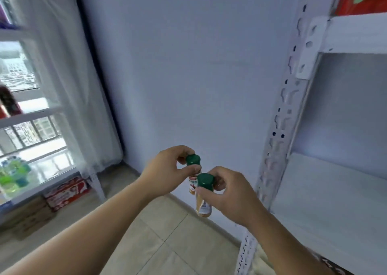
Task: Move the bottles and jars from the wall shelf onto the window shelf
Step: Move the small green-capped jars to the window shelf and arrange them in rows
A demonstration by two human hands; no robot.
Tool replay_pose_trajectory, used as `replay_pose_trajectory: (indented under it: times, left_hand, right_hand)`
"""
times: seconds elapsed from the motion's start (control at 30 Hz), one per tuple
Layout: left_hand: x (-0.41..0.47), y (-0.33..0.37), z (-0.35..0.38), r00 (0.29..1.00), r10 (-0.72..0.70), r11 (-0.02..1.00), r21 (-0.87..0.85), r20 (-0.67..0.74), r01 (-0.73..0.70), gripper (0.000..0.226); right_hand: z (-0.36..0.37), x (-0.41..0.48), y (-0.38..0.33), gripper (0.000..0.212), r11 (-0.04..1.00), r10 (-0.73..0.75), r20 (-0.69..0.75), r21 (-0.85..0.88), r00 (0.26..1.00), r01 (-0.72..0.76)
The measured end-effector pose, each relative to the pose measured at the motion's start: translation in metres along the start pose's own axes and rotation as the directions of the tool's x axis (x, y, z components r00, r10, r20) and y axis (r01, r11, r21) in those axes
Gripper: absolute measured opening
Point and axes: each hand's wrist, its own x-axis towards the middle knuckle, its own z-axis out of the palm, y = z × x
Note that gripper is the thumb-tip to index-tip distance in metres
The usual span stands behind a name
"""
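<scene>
Here the left hand (167, 170) pinches one green-capped jar (193, 174) — the right hand (228, 193) another jar (204, 195), seemingly spice, between both shelves.

Plastic caps, clear jars, painted metal around me

In my left hand (167, 170) and right hand (228, 193) I hold two clear, glossy spice jars (203, 206) with smooth green plastic caps (205, 180) and paper labels. The rack upright (278, 128) looks like matt white painted metal, its board (326, 195) smooth matt white. Sheer cloth curtain (69, 86); satin floor tiles (167, 243); printed cardboard box (67, 191).
</scene>
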Motion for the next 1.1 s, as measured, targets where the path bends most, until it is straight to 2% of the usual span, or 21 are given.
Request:
replay_pose_trajectory:
  times: [0.2,0.33,0.53,0.7,0.87,1.1]
  left_hand:
    - [-0.021,-0.076,-0.070,0.994,-0.081,0.995,0.060,-0.072,0.085,0.035]
    - [-0.031,-0.117,-0.106,0.982,-0.147,0.982,0.100,-0.115,0.159,0.040]
    - [-0.027,-0.163,-0.151,0.958,-0.223,0.959,0.135,-0.181,0.248,0.022]
    - [-0.004,-0.208,-0.183,0.931,-0.280,0.935,0.152,-0.233,0.319,0.018]
    - [0.034,-0.254,-0.214,0.895,-0.316,0.910,0.167,-0.315,0.380,0.030]
    - [0.082,-0.302,-0.245,0.841,-0.352,0.878,0.168,-0.410,0.449,0.033]
  right_hand:
    - [0.082,0.047,-0.049,0.029,0.995,-0.097,0.106,0.017,0.990,0.096]
    - [0.127,0.077,-0.078,0.039,0.987,-0.161,0.149,0.042,0.976,0.156]
    - [0.185,0.130,-0.099,0.024,0.972,-0.235,0.248,0.090,0.940,0.219]
    - [0.228,0.191,-0.108,0.025,0.954,-0.295,0.324,0.144,0.899,0.261]
    - [0.261,0.265,-0.115,0.031,0.937,-0.348,0.366,0.170,0.863,0.306]
    - [0.293,0.354,-0.122,0.028,0.915,-0.403,0.426,0.194,0.810,0.353]
